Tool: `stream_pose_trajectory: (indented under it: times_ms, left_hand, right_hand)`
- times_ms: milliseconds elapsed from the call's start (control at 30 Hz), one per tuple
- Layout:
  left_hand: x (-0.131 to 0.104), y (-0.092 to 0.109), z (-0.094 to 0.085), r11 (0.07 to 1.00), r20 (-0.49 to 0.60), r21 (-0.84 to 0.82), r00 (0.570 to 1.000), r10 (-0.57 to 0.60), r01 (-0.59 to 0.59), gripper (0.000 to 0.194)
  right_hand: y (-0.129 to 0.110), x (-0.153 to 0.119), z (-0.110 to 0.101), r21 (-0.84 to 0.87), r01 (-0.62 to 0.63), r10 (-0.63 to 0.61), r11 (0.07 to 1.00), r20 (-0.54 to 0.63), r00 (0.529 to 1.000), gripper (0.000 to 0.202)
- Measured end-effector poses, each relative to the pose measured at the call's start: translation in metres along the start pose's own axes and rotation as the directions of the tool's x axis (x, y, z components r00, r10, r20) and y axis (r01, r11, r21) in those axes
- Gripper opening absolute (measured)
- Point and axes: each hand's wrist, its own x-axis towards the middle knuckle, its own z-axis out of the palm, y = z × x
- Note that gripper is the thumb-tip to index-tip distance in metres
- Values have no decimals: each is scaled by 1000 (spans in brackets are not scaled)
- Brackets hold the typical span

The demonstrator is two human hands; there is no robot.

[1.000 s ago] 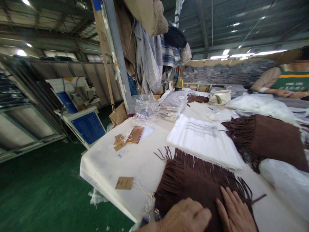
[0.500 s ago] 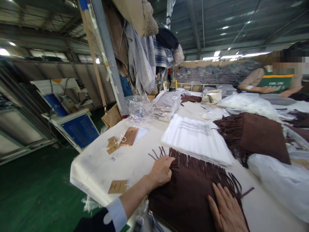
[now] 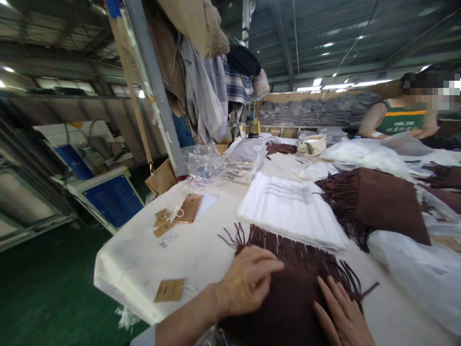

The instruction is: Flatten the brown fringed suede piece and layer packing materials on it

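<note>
Hands both sit on the brown fringed scarf (image 3: 288, 307) at the near edge of the white table (image 3: 201, 250). Left hand (image 3: 248, 281) lies on the folded body just short of the fringe (image 3: 284, 245), fingers loosely curled, pressing down, gripping nothing. Right hand (image 3: 342, 317) lies flat beside it, fingers straight and spread, palm down, pinning the cloth; nothing held there either.

My read on doing this step well: keep the right palm as anchor, sweep the left toward the tassels so the fold lies flat and the strands run parallel. Light pressure, I'd guess; the weave looks soft and would drag or bunch under a hard push. A few strands at the left corner curl out sideways and look worth combing straight.

Around it:
- stack of white plastic bags (image 3: 291, 211), just beyond the fringe, tassel tips touching or nearly touching its near edge. Tightest spot.
- second brown scarf (image 3: 378, 202), folded, right of that stack, its fringe facing the bags.
- loose clear plastic (image 3: 414, 274) on the right, near the right hand; could catch on the tassels.
- cardboard hang tag (image 3: 169, 290) with string, left of the left forearm, apart from the scarf.
- gold phone (image 3: 188, 208) and more tags farther left, well clear.
- another person (image 3: 399, 120) in a green apron works at the far end, hands well apart from these two.
</note>
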Motion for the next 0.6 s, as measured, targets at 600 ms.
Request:
stream_pose_trajectory:
  times_ms: [600]
  left_hand:
    - [33,-82,-36,9,634,-460,335,-697,888,60]
  right_hand:
    - [45,41,-72,440,-753,231,-489,898,375,28]
